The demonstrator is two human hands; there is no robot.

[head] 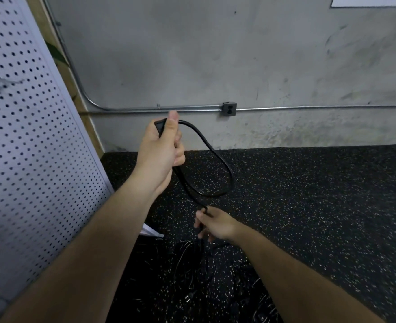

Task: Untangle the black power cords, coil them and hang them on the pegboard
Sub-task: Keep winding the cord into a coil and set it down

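The left hand curls its fingers round the cord at its plug end, thumb up, just below and left of the outlet. One loop hangs from that fist. The right hand pinches the same cord well below the outlet. More cords lie tangled on the floor further down. The pegboard stands far left of the outlet.

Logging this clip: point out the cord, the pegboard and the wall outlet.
cord (232,180), head view, right curve of its loop.
pegboard (29,136), head view, perforated face.
wall outlet (229,109), head view, cover plate.
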